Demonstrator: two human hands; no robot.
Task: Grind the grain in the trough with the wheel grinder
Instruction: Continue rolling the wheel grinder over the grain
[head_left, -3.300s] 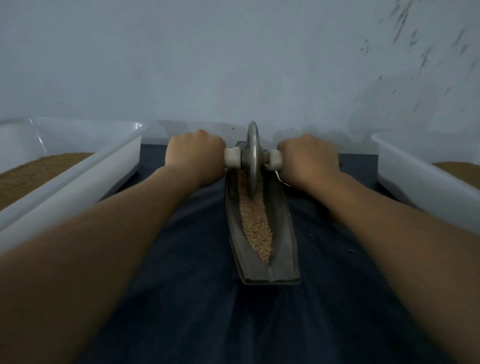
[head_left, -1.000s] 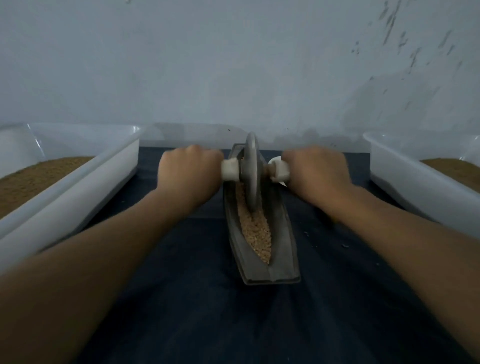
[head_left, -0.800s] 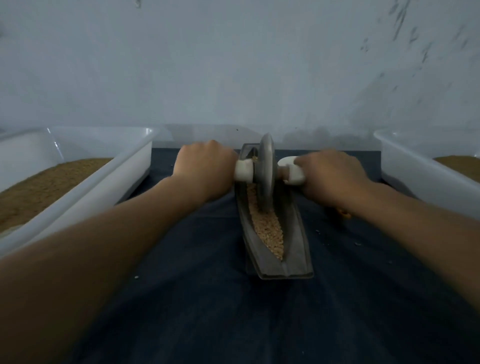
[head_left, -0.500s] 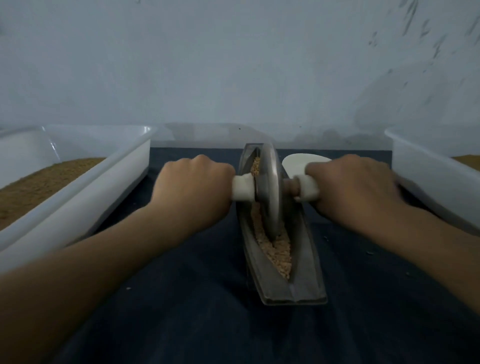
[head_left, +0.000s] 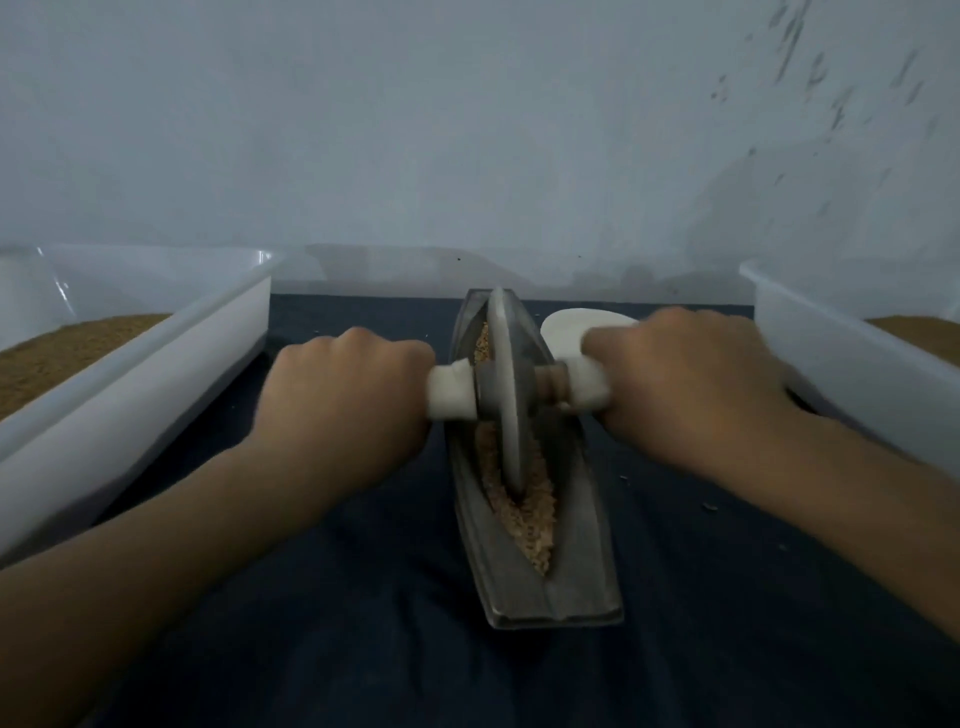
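A long metal boat-shaped trough (head_left: 574, 561) lies on a dark cloth, pointing away from me. Tan grain (head_left: 527, 514) fills its groove. The wheel grinder (head_left: 506, 395), a metal disc on an axle with white handles, stands upright in the groove near the middle. My left hand (head_left: 345, 400) grips the left handle and my right hand (head_left: 685, 387) grips the right handle, with both fists curled round them.
A white tub (head_left: 156, 364) holding brown grain stands on the left, and another white tub (head_left: 857, 358) on the right. A small white dish (head_left: 571, 325) sits behind my right hand. The wall rises just beyond the trough. Dark cloth (head_left: 363, 649) covers the surface.
The wheel has rolled toward me along the groove, from the far end to about the middle. Both hands came with it. The white dish behind my right hand has come into sight.
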